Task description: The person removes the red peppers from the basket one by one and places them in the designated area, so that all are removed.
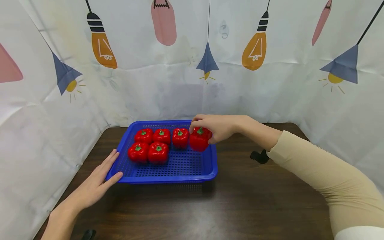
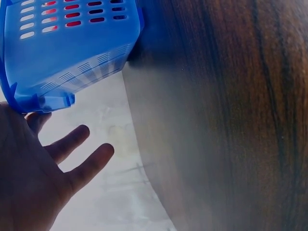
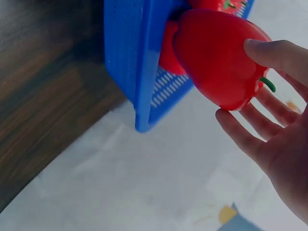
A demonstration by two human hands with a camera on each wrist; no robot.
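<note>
My right hand [image 1: 218,126] grips a red bell pepper [image 1: 199,142] with a green stem, over the right back part of a blue plastic basket [image 1: 168,180]. In the right wrist view, the thumb and fingers pinch this pepper [image 3: 216,53] at its stem end, above the basket's rim [image 3: 140,113]. Several more red bell peppers [image 1: 158,154] stand stem up inside the basket, grouped toward its left and back. At the basket's left rim rests my left hand [image 1: 93,186], its fingers extended. The left wrist view shows that hand [image 2: 33,178] against the basket's edge [image 2: 53,102].
The basket stands on a dark wooden table [image 1: 240,203]. A black object [image 1: 260,156] lies to its right, and another dark object [image 1: 89,234] shows at the lower left. Behind the table hangs a white curtain [image 1: 180,90] printed with lamps.
</note>
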